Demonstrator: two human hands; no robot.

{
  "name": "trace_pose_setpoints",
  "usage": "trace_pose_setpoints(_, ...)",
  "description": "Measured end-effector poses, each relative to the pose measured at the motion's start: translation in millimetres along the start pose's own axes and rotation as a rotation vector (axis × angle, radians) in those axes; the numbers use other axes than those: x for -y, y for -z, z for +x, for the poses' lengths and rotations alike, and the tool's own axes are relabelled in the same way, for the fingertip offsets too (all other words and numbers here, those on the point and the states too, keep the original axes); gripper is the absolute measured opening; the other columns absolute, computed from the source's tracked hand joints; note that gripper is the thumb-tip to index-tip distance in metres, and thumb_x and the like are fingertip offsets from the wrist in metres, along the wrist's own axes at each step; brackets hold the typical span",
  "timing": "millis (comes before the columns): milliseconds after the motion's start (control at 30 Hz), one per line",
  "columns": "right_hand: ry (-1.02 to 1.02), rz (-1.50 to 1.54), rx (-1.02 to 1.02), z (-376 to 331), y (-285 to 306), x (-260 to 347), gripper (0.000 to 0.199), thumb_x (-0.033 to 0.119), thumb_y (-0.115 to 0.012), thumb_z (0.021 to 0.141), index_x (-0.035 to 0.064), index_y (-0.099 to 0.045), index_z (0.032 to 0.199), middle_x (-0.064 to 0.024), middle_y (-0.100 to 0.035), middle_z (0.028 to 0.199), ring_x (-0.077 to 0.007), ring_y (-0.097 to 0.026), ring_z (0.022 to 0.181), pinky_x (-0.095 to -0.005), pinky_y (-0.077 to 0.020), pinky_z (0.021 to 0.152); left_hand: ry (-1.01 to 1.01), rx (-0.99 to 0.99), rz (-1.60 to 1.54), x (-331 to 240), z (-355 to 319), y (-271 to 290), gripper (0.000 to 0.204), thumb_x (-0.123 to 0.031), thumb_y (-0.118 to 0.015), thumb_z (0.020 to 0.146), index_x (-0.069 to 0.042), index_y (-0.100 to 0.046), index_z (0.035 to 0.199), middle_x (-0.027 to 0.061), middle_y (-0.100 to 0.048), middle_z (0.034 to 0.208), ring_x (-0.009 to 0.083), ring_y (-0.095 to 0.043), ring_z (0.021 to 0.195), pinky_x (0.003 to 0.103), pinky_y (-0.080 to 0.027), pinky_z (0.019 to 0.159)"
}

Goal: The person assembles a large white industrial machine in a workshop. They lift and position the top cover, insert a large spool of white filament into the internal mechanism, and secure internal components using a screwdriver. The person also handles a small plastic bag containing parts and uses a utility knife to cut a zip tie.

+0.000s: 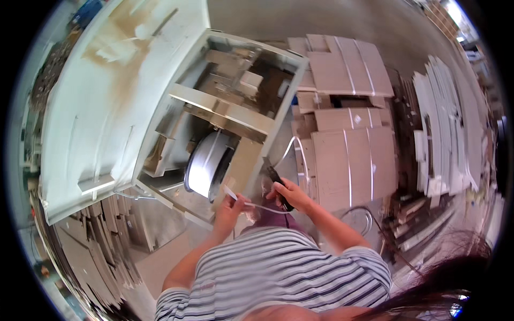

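My left hand pinches the end of a white plastic strap, beside the near right corner of an open machine cabinet. From there the strap runs toward my right hand. In my right hand is a long black hand tool, its tip pointing away from me; whether it is a knife or pliers I cannot tell. Inside the cabinet, ahead of my left hand, sits a large spool of white strapping with dark side discs. A loop of white strap also arches out beside the cabinet's right edge.
The cabinet's pale, brown-stained lid stands raised at the left. Strapped bundles of flat cardboard lie to the right, with white sheets beyond. Cardboard pieces lean at the lower left. A metal hoop is near my right elbow.
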State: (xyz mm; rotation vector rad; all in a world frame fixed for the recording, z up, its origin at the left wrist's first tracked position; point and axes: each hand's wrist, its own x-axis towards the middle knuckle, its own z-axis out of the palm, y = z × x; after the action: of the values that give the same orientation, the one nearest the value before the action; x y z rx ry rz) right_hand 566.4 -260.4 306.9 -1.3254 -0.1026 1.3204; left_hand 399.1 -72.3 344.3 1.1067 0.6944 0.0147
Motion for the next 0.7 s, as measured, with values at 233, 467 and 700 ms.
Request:
trace_pose_setpoints(233,0.035,0.044,-0.272,-38.7,-6.4,0.7,0.031,0.036,-0.051,0.097,0.0052,-0.051,0.094,-0.0033,-0.059,0.067,-0.0092,-0.052,0.051,-0.0242,-0.0433,0.047,-0.106,-0.069,0.053,-35.4,-30.5,4.0,0.021,-0.023,-0.049,0.1,-0.004,-0.056,0.102,0.0067,-0.063,0.086,0.012,-0.064,0.072,0.025,-0.055,0.064)
trace_pose_setpoints(467,0.186,0.216,-0.568,19.8,135.7,67.2,0.049,0.055,-0.04,0.097,0.0093,-0.056,0.103,-0.0004,-0.049,0.061,-0.0097,-0.045,0.044,-0.0254,-0.0383,0.041,-0.407,-0.24,0.492,-90.3,8.5,33.3,0.027,-0.024,-0.042,0.102,-0.005,-0.054,0.089,0.0039,-0.058,0.077,0.0096,-0.056,0.068,0.024,-0.047,0.059)
trace_pose_setpoints(700,0.289,-0.287,-0.751,177.5,336.1,215.6,0.041,0.046,-0.043,0.098,0.0062,-0.056,0.101,-0.0082,-0.06,0.073,-0.0197,-0.059,0.06,-0.0337,-0.0463,0.054,-1.168,-0.868,1.107,-356.8,120.8,38.2,0.031,-0.019,-0.037,0.103,0.001,-0.06,0.111,0.0087,-0.061,0.104,0.0166,-0.049,0.079,0.033,-0.041,0.076)
